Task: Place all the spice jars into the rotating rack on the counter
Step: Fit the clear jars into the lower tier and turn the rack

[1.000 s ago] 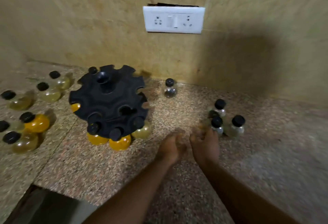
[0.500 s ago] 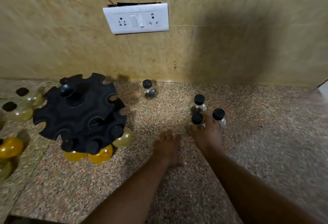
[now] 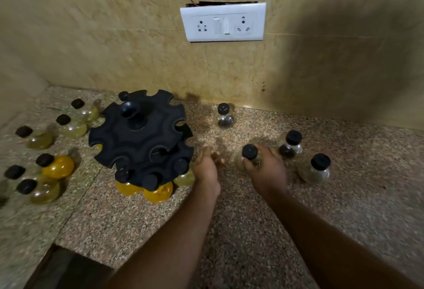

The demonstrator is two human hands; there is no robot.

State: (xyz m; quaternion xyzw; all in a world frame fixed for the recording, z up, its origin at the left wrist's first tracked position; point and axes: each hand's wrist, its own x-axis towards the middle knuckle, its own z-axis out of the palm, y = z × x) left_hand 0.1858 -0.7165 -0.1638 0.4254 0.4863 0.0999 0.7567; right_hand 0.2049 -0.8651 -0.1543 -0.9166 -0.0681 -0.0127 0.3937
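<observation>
A speckled brown granite surface (image 3: 241, 231) meets a beige tiled wall (image 3: 114, 48) bearing a white socket plate (image 3: 223, 22). The right hand (image 3: 266, 169) grips a black-capped glass spice jar (image 3: 249, 152) beside the black rotating rack (image 3: 142, 139); the left hand (image 3: 206, 169) hangs loosely curled, empty.

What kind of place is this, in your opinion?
Probably a home kitchen: a speckled stone counter, a tiled wall with a socket plate, and spice jars around a black rack.
</observation>
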